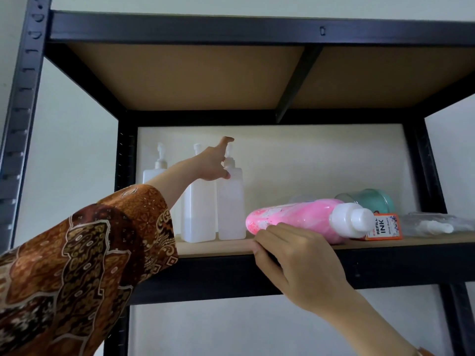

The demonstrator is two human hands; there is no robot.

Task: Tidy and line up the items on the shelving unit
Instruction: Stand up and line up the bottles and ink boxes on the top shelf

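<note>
On the shelf board (213, 248) three white pump bottles stand in a row at the left: one at the back (153, 173), a middle one (198, 209) and a right one (231, 209). My left hand (214, 163) reaches up to the right bottle and holds its pump neck between thumb and fingers. A pink bottle (295, 214) with a white cap lies on its side near the front edge. My right hand (295, 258) is at the shelf's front edge, its curled fingers against the pink bottle's lower side.
Right of the pink bottle are an orange "Refill Ink" box (385, 227), a green jar (370, 200) on its side and a clear spray bottle (437, 224) lying flat. Another shelf (180, 73) is overhead. Black uprights (126, 155) frame the bay.
</note>
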